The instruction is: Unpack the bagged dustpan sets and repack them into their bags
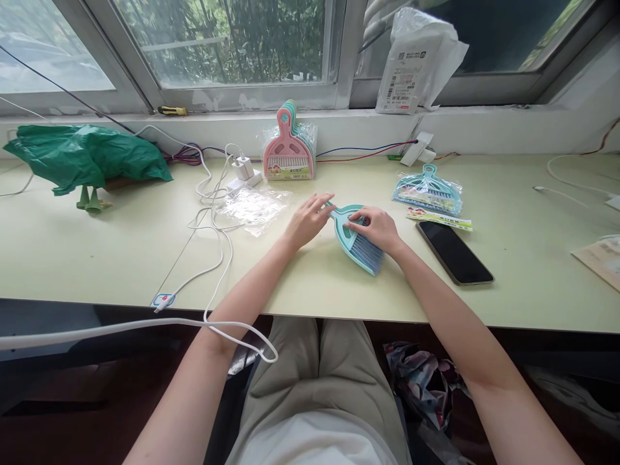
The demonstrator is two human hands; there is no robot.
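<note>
A small teal dustpan lies at an angle near the table's front edge, with a matching hand brush nested in it, its blue-grey bristles pointing down to the right. My left hand has its fingertips closed around the handle end of the dustpan. Thumb and fingers of my right hand grip the brush's body from the right side; part of the brush is hidden under them. Further right, a wrapped teal dustpan set lies flat, with a printed label strip just below it.
A black phone rests to the right. Pink and teal wrapped dustpan sets lean on the wall. Clear plastic film, white cables, a power strip with a charger and a green bag lie to the left.
</note>
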